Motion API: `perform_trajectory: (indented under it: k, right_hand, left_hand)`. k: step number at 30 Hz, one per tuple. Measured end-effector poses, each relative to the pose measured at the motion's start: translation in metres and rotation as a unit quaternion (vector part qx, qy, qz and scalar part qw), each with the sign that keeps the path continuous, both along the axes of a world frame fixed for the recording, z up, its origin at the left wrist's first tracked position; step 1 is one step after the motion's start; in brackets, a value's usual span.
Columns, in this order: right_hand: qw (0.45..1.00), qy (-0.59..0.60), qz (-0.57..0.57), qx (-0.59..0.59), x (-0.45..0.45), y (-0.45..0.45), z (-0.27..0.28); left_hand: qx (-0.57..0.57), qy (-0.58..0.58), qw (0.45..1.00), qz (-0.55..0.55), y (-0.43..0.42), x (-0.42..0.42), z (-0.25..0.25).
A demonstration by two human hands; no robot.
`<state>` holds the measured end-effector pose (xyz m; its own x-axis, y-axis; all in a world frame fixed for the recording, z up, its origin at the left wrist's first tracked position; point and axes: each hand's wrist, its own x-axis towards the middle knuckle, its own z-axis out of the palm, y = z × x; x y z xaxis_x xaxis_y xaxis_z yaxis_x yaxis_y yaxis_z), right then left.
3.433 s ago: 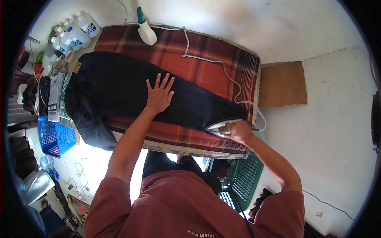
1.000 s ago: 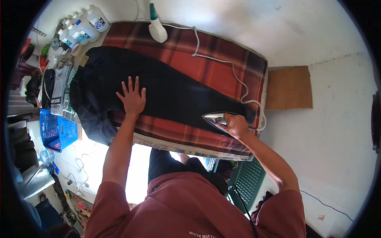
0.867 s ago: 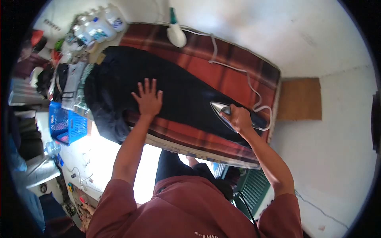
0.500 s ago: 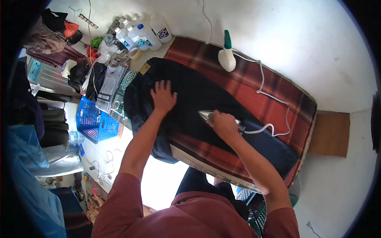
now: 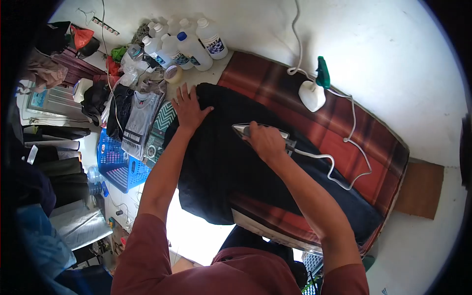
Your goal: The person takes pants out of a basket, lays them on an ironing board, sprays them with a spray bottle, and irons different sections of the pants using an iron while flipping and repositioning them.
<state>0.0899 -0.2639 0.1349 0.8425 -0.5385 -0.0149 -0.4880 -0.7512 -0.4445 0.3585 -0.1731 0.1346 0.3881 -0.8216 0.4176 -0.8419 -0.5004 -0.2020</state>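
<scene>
Dark trousers point(image 5: 211, 167) lie across a padded surface covered in red-brown plaid cloth point(image 5: 260, 78), one leg stretching to the lower right and part hanging over the front edge. My right hand point(image 5: 268, 143) is closed around the handle of a clothes iron point(image 5: 240, 129), whose plate rests on the trousers with its tip to the left. My left hand point(image 5: 189, 112) lies with fingers spread on the trousers' upper left end. Behind the iron trails its white cord point(image 5: 322, 156).
A white spray bottle point(image 5: 312, 97) with a green head stands near the wall. Several white bottles point(image 5: 194, 51) and a tape roll point(image 5: 172, 73) sit at the back left. Folded clothes point(image 5: 140, 123) lie at the left, above a blue basket point(image 5: 110, 164). Hanging garments point(image 5: 64, 162) fill the far left.
My left hand has moved up and left to the end of the trousers, where a tan label is no longer visible. The iron has slid slightly left and up. The view has shifted.
</scene>
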Motion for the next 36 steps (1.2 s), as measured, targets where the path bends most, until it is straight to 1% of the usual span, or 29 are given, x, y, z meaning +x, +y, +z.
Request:
perform_trajectory:
  k: [2, 3, 4, 5, 6, 7, 8, 9, 11, 12, 13, 14, 16, 17, 18, 19, 20, 21, 23, 24, 26, 28, 30, 32, 33, 36]
  right_hand:
    - [1.000, -0.006, 0.002, -0.019, 0.024, 0.000, -0.002]
    - [0.999, -0.013, 0.005, -0.039, 0.035, -0.001, -0.002]
    - [0.999, -0.012, 0.009, -0.038, 0.047, -0.006, -0.001]
    - [0.999, -0.010, -0.028, -0.027, 0.062, -0.013, 0.001]
    - [0.998, -0.007, -0.068, -0.015, 0.075, -0.020, 0.004]
    - [0.997, -0.005, -0.082, -0.006, 0.087, -0.025, 0.006]
    - [0.997, -0.004, -0.079, -0.004, 0.095, -0.028, 0.008]
    - [0.998, -0.003, -0.059, -0.006, 0.100, -0.028, 0.009]
    - [0.999, 0.002, -0.035, -0.011, 0.102, -0.026, 0.006]
    - [0.999, -0.005, 0.027, -0.017, 0.100, -0.023, 0.005]
    - [0.995, -0.013, 0.091, -0.024, 0.100, -0.023, 0.006]
    - [0.995, -0.012, 0.094, -0.024, 0.102, -0.025, 0.006]
    - [0.993, 0.004, 0.108, -0.035, 0.106, -0.031, 0.005]
    - [0.994, 0.004, 0.108, -0.035, 0.112, -0.034, 0.003]
    - [0.998, -0.005, 0.061, -0.032, 0.121, -0.036, 0.002]
    - [0.999, -0.014, 0.015, -0.026, 0.127, -0.035, 0.001]
    - [1.000, -0.012, 0.016, -0.020, 0.127, -0.029, -0.001]
    - [1.000, -0.018, 0.010, -0.017, 0.126, -0.029, -0.001]
    - [1.000, -0.024, 0.003, -0.017, 0.123, -0.026, 0.003]
    - [1.000, -0.010, 0.014, 0.008, 0.116, -0.016, 0.004]
    - [0.999, 0.004, 0.025, 0.041, 0.101, 0.011, 0.005]
    - [0.998, 0.009, 0.027, 0.051, 0.086, 0.048, 0.002]
    - [0.996, 0.012, 0.024, 0.087, 0.077, 0.079, -0.002]
    - [0.996, 0.024, 0.009, 0.088, 0.068, 0.095, 0.004]
    - [0.995, 0.035, -0.006, 0.090, 0.065, 0.102, 0.006]
    - [0.995, 0.040, 0.001, 0.093, 0.042, 0.113, 0.007]
  left_hand:
    - [-0.003, 0.132, 0.989, 0.066, -0.007, 0.025, -0.003]
    - [-0.001, 0.134, 0.989, 0.069, -0.008, 0.036, -0.004]
    - [0.044, 0.217, 0.973, 0.067, -0.007, 0.047, -0.004]
    - [0.087, 0.298, 0.948, 0.065, -0.006, 0.057, -0.004]
    - [0.089, 0.298, 0.948, 0.068, -0.006, 0.066, -0.005]
    - [0.076, 0.310, 0.947, 0.027, -0.005, 0.073, -0.005]
    - [0.063, 0.323, 0.944, -0.013, -0.005, 0.079, -0.007]
    - [0.066, 0.326, 0.943, -0.009, -0.006, 0.085, -0.008]
    - [0.079, 0.361, 0.928, -0.044, -0.013, 0.092, -0.005]
    - [0.077, 0.363, 0.928, -0.043, -0.014, 0.093, -0.004]
    - [0.049, 0.370, 0.926, -0.060, -0.015, 0.095, -0.005]
    - [0.021, 0.377, 0.923, -0.075, -0.014, 0.096, -0.007]
    - [0.043, 0.376, 0.923, -0.065, -0.014, 0.096, -0.006]
    - [0.064, 0.373, 0.924, -0.056, -0.014, 0.095, -0.004]
    - [0.064, 0.373, 0.924, -0.054, -0.015, 0.094, -0.002]
    - [0.072, 0.382, 0.921, -0.017, -0.013, 0.088, 0.004]
    - [0.084, 0.392, 0.916, 0.021, -0.006, 0.080, 0.007]
    - [0.085, 0.393, 0.915, 0.020, 0.004, 0.076, 0.007]
    - [0.111, 0.322, 0.939, 0.035, 0.030, 0.079, 0.003]
    - [0.113, 0.322, 0.939, 0.033, 0.043, 0.083, 0.000]
    - [0.050, 0.353, 0.934, -0.027, 0.061, 0.095, -0.006]
    - [0.051, 0.342, 0.937, -0.040, 0.059, 0.096, 0.004]
    - [0.052, 0.332, 0.940, -0.054, 0.054, 0.095, 0.012]
    - [0.072, 0.291, 0.950, -0.089, 0.044, 0.096, 0.017]
    - [0.071, 0.291, 0.950, -0.085, 0.043, 0.097, 0.018]
    - [0.067, 0.297, 0.948, -0.095, 0.037, 0.100, 0.014]
